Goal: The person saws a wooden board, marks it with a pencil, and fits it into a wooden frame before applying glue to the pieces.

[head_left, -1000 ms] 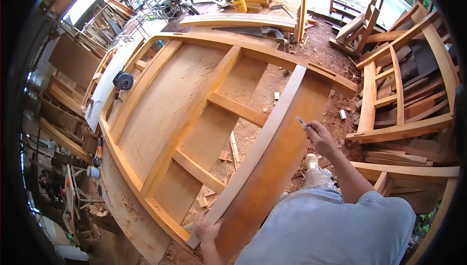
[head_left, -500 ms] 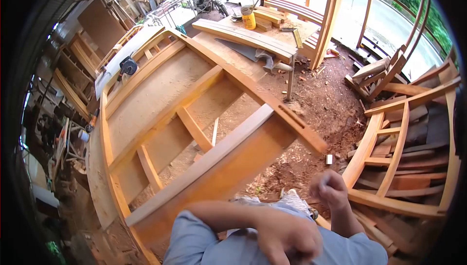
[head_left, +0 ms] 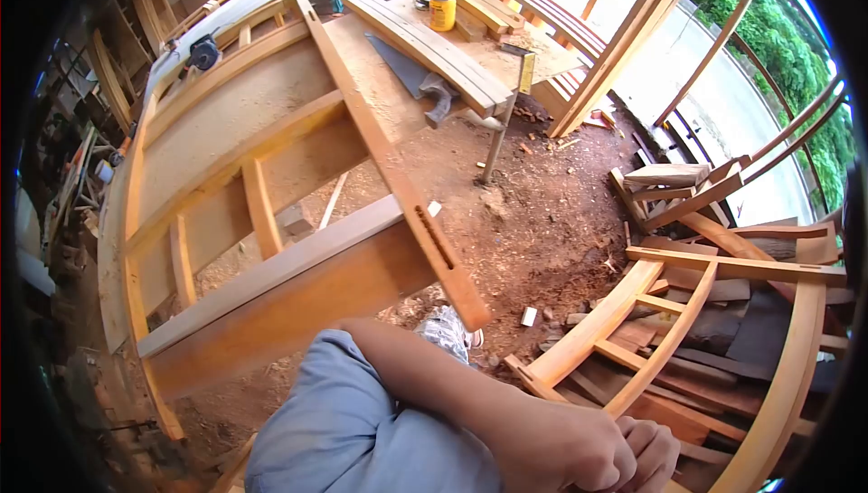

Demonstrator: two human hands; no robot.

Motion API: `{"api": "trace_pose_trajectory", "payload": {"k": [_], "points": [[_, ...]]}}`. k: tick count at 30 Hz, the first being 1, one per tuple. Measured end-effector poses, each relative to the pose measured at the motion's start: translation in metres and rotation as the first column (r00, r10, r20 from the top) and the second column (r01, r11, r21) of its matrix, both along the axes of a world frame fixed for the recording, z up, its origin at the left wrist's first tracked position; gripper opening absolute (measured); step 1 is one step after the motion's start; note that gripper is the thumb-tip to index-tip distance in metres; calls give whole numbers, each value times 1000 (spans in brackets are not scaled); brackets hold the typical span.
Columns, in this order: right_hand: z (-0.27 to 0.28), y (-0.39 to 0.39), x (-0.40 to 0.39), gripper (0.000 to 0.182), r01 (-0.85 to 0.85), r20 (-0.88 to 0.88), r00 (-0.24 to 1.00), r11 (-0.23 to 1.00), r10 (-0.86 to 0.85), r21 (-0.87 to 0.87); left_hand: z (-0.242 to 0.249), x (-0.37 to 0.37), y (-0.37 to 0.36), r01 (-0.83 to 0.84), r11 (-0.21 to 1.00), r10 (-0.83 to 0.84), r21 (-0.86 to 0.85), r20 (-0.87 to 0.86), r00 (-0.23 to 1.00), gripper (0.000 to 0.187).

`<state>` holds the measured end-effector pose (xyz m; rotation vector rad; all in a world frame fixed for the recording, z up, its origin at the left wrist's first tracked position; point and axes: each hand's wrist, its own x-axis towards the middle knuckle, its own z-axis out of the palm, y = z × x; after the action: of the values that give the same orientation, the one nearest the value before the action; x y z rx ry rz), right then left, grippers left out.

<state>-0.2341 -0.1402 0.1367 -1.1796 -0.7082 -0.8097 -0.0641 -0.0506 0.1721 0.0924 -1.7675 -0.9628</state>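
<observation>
My left hand (head_left: 583,448) reaches across my body to the lower right, its fingers curled. Against it is my right hand (head_left: 655,452), only partly visible, with fingers bent. Whatever they hold, if anything, is hidden between them. Just beyond the hands, a small wooden frame (head_left: 665,303) with short crosspieces leans over stacked boards. On my left stands a large wooden frame (head_left: 371,131) with slots in its near end, apart from both hands. A pale wooden strip (head_left: 271,276) runs along the top of its wide near board (head_left: 298,330).
Behind the large frame, a bench holds long planks (head_left: 425,50), a yellow container (head_left: 442,14) and a handsaw (head_left: 395,65). A dark power tool (head_left: 204,52) sits at the far left. Scrap boards (head_left: 723,339) pile up at right. Shavings litter the dirt floor (head_left: 533,213).
My view has turned to the right, so the large frame sits farther left. My left hand has moved right from in front of my chest, and my hands have come together.
</observation>
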Motion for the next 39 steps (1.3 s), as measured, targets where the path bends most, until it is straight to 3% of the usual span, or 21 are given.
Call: {"api": "trace_pose_trajectory", "payload": {"k": [1, 5, 7, 8, 9, 11, 15, 16, 19, 20, 22, 23, 25, 26, 29, 31, 33, 34, 36, 37, 39], "points": [[4, -19, 11, 15, -40, 54, 997, 991, 47, -125, -1, 5, -11, 6, 1000, -6, -7, -12, 1000, 33], [14, -62, 22, 10, -28, -102, 995, 995, 19, -93, -8, 25, -71, 20, 999, -20, 31, 0, 1000, 30], [28, -71, 31, 11, 277, -346, 915, 947, -209, 161, -4, 38, -107, 24, 1000, -24, 0, -18, 1000, 30], [25, -121, 52, 11, -13, -173, 985, 999, 8, -29, -1, 42, -122, -9, 1000, 7, -26, -43, 999, 29], [22, -151, 57, 11, -15, -191, 982, 1000, 11, -19, -1, 46, -134, -39, 998, 35, -49, -67, 997, 29], [18, -199, 68, 6, -318, -367, 889, 946, 274, -64, -5, 55, -157, -35, 997, 28, -69, -101, 995, 29], [23, -215, 128, 12, -422, -309, 847, 901, 432, 103, -8, 74, -176, -125, 986, 106, -107, -170, 980, 30], [23, -236, 150, 11, -593, -296, 766, 805, 571, 17, -8, 80, -175, -186, 978, 168, -92, -173, 971, 30], [17, -224, 169, 17, -551, -212, 778, 804, 592, 222, -12, 95, -171, -543, 838, 537, -51, -90, 839, 28], [15, -222, 171, 17, -600, -212, 739, 767, 640, 227, -17, 94, -171, -685, 728, 670, -35, -173, 722, 30], [10, -222, 172, 9, -426, -259, 822, 850, 506, 308, -20, 92, -171, -879, 477, 844, -19, -269, 464, 34], [9, -228, 178, 7, -331, -287, 855, 880, 433, 340, -22, 93, -172, -907, 421, 873, -22, -262, 412, 34], [-5, -244, 207, 7, -465, -162, 818, 800, 552, 379, -26, 97, -176, -955, 295, 950, 38, -121, 288, 32], [-9, -259, 214, 7, -534, -172, 769, 767, 616, 357, -29, 102, -178, -953, 302, 953, 36, -31, 301, 19], [-24, -314, 242, 8, -703, -220, 619, 657, 754, 272, -25, 117, -204, -982, 124, 987, 140, 85, 137, 20], [-30, -361, 265, 9, -822, -256, 501, 547, 827, 159, -14, 129, -227, -995, 92, 993, -32, 81, 89, 28], [-35, -409, 296, 11, -916, -322, 388, 400, 864, -28, -6, 136, -259, -967, 229, 972, 113, 17, 232, 36], [-39, -432, 312, 11, -939, -356, 343, 315, 869, -136, 1, 141, -277, -973, 211, 976, 97, 39, 215, 36], [-43, -479, 340, 13, -930, -425, 286, 142, 859, -340, 17, 150, -318, -883, 464, 886, 73, -42, 463, 35], [-44, -501, 353, 13, -903, -446, 272, 66, 853, -424, 22, 154, -341, -892, 446, 895, 70, -24, 445, 35], [-46, -538, 375, 15, -863, -470, 270, -5, 840, -505, 34, 161, -384, -763, 646, 756, -18, -120, 643, 24]]}}
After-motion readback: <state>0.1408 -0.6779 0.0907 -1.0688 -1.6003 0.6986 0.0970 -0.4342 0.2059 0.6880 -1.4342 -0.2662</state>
